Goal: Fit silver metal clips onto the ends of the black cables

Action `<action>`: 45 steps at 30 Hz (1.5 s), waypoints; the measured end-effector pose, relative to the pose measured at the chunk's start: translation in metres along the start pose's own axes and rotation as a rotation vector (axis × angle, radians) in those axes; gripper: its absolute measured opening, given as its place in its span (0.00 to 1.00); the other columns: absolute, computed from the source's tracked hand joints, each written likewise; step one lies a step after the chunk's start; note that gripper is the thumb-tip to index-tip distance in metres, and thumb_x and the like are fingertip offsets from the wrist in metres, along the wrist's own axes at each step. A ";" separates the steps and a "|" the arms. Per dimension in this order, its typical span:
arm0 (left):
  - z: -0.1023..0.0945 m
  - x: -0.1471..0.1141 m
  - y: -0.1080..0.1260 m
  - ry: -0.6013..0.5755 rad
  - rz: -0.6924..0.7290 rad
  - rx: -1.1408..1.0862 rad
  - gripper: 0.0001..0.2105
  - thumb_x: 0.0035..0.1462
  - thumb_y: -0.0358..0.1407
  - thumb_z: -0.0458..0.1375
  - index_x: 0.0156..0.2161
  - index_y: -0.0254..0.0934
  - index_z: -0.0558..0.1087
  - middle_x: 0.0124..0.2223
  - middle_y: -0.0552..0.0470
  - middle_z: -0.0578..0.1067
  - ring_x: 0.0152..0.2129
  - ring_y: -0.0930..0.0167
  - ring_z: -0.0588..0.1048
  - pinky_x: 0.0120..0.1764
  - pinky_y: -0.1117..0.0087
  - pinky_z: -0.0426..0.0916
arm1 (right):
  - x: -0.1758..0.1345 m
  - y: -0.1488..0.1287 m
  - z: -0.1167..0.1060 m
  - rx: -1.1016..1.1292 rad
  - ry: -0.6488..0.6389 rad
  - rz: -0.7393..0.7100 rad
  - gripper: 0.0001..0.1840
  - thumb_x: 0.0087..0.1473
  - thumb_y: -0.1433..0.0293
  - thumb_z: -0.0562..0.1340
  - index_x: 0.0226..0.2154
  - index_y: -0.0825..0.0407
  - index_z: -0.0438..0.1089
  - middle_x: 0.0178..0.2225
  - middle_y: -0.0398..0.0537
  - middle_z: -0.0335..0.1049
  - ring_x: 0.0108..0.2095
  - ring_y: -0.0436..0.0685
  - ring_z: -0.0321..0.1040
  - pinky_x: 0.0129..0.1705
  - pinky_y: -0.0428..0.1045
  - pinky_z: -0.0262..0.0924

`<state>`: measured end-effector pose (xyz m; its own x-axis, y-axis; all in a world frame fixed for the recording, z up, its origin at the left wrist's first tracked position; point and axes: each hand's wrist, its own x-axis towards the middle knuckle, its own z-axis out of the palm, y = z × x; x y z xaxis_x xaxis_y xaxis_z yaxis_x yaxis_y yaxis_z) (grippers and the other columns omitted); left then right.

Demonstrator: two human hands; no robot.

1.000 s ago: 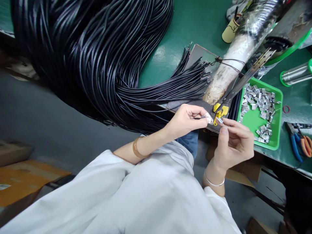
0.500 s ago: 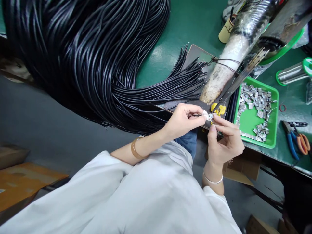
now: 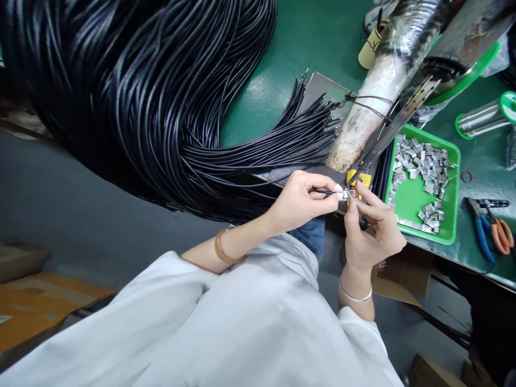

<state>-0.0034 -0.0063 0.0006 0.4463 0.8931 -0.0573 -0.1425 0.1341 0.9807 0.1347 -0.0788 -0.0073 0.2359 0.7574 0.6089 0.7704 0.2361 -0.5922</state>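
My left hand [image 3: 304, 199] is closed on a black cable [image 3: 322, 191], with a white covering on one fingertip. At the cable's end is a small silver metal connector [image 3: 349, 194], just past those fingertips. My right hand [image 3: 371, 228] has its thumb and index finger on either side of the connector's right end, pinching it; a thin silvery strand shows there, too fine to name. Directly behind the fingertips lie a yellow pad [image 3: 364, 179] and the dark tip of a thin rod. A large bundle of black cables [image 3: 161, 97] spreads to the left.
A green tray [image 3: 451, 215] holds many metal connectors at right. Beyond it are a wire spool [image 3: 479, 119], a red ring [image 3: 466, 176] and pliers [image 3: 494, 228]. A pale, stained tube [image 3: 358, 118] slants down close behind my hands. Cardboard [image 3: 44, 301] lies at lower left.
My right index finger has risen slightly, and the right fingertips have shifted around the connector. The left hand keeps its hold on the cable. The whole view has slid slightly.
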 end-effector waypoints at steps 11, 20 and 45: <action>0.005 0.008 -0.005 0.102 -0.017 -0.128 0.06 0.51 0.32 0.61 0.30 0.30 0.77 0.28 0.52 0.76 0.24 0.78 0.71 0.29 0.78 0.68 | 0.009 -0.004 0.006 0.063 0.006 0.028 0.05 0.55 0.75 0.65 0.35 0.51 0.69 0.47 0.50 0.79 0.46 0.58 0.79 0.42 0.52 0.78; 0.007 0.007 0.001 0.126 -0.063 -0.176 0.05 0.47 0.32 0.63 0.28 0.30 0.76 0.27 0.53 0.75 0.23 0.78 0.71 0.27 0.79 0.68 | 0.012 -0.013 0.000 0.057 -0.031 0.016 0.07 0.53 0.77 0.66 0.34 0.51 0.69 0.49 0.51 0.77 0.46 0.58 0.79 0.43 0.54 0.78; 0.006 0.004 -0.003 0.049 0.015 -0.085 0.05 0.52 0.32 0.59 0.31 0.31 0.73 0.25 0.56 0.68 0.20 0.82 0.61 0.22 0.81 0.58 | 0.017 -0.015 -0.001 -0.006 -0.016 -0.072 0.09 0.50 0.80 0.67 0.32 0.52 0.71 0.44 0.48 0.79 0.43 0.56 0.79 0.42 0.51 0.77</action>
<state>0.0046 -0.0057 -0.0018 0.4001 0.9149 -0.0540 -0.2239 0.1547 0.9622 0.1278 -0.0699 0.0126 0.1703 0.7479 0.6416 0.7885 0.2870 -0.5439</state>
